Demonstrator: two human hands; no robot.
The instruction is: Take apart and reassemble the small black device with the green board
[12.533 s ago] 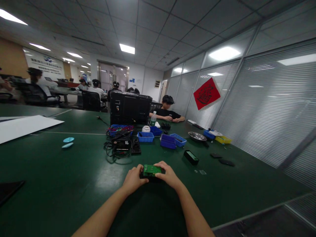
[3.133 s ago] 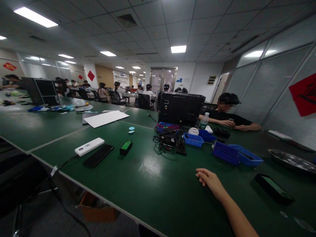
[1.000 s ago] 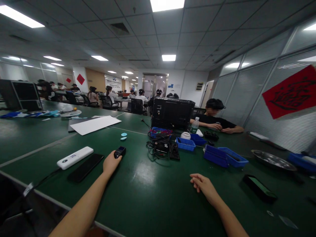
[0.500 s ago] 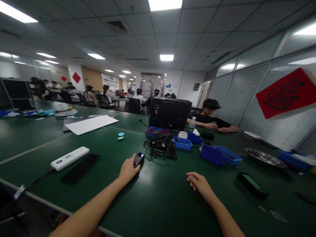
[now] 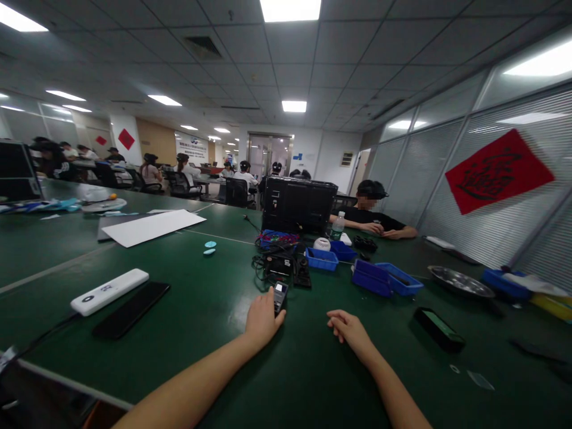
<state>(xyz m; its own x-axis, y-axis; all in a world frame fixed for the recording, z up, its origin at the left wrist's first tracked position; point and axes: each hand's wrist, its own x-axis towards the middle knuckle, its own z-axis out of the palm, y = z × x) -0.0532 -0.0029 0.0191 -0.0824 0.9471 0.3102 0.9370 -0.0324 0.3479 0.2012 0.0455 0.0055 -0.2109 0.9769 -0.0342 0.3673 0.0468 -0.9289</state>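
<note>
My left hand [image 5: 262,319] is closed round a small dark handheld device [image 5: 279,296] with a little lit screen, its fingers along the left side and the thumb at the lower right. The device is low over the green tabletop [image 5: 214,304], just in front of a black power adapter [image 5: 279,266] with tangled cables. Whether its base touches the table I cannot tell. To the right, my right hand [image 5: 351,332] lies on its side at the tabletop, fingers loosely bent and slightly apart, with nothing visible in them.
A black phone [image 5: 132,310] and a white power bank [image 5: 109,292] with a cable lie left. Blue trays [image 5: 322,258], a bottle [image 5: 338,226] and a black monitor [image 5: 300,205] stand ahead. A black-and-green case [image 5: 438,329] and metal plate [image 5: 461,281] lie right. Another person [image 5: 373,217] sits opposite.
My left hand has carried the device to the right, closer to my right hand and the adapter. The view has turned slightly right. My right hand has hardly changed its pose.
</note>
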